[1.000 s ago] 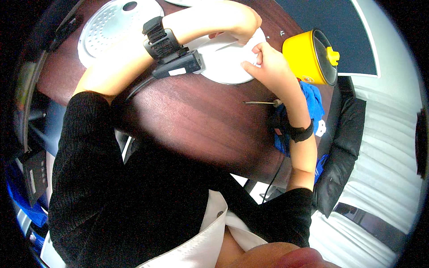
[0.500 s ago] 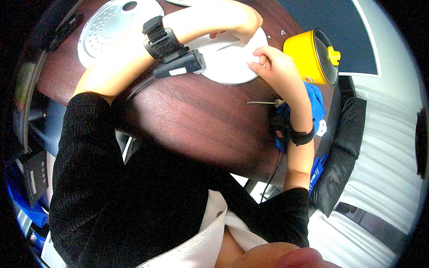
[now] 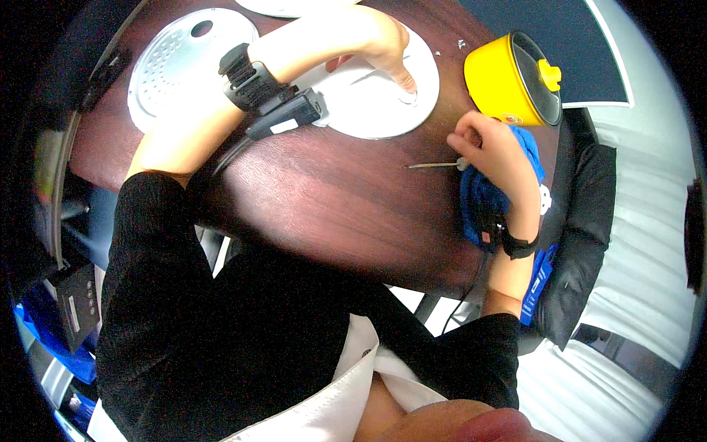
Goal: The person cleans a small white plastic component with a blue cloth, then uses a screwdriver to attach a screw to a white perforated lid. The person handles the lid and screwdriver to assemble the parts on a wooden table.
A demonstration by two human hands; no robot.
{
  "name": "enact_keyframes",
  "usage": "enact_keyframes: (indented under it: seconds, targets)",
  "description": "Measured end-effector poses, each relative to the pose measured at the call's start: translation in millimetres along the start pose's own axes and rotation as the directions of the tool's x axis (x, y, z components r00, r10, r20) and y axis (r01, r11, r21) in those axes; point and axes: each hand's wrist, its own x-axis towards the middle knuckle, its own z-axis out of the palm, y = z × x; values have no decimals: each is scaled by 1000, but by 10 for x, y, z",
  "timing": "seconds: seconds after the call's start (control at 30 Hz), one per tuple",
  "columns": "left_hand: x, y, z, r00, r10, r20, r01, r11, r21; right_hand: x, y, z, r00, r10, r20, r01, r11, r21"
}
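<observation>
My left hand point(image 3: 387, 55) reaches over a white round disc point(image 3: 361, 124) on the table. One fingertip presses a small pale round piece point(image 3: 407, 96) near the disc's right side, while other fingers fold back beneath the palm. Off to the right, my right hand point(image 3: 490, 147) is raised beside a screwdriver point(image 3: 433, 166) that lies with its thin shaft pointing left. The right fingers are curled in, and whether anything is between them cannot be made out. A blue cloth-like bundle point(image 3: 479, 199) lies under the right wrist.
A yellow pot-shaped container point(image 3: 492, 77) with a dark lid lies tipped at the right. Small metal bits point(image 3: 462, 44) lie near it. A perforated pale round plate point(image 3: 166, 74) is at the far left, and another white round part point(image 3: 294, 7) at the back. A dark red-brown table point(image 3: 331, 199) carries them.
My right hand has left the white disc and moved right and nearer, toward the screwdriver handle. The left fingertip now presses lower on the disc. The view has shifted slightly.
</observation>
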Motion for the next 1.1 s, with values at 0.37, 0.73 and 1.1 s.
enact_keyframes:
  seconds: [0.37, 0.73, 1.1]
  targets:
    - [95, -49, 21, 998, 4, 65, -8, 998, 61, -442, 320, 120, 1000, 13, -17, -17, 970, -241]
    - [208, -132, 185, 984, 3, -181, 33, 980, 198, -542, 502, 151, 986, 139, -91, -146, 986, -74]
    - [287, -172, 260, 917, 117, -382, -113, 993, 33, -586, 561, 15, 943, 289, -166, -320, 923, -214]
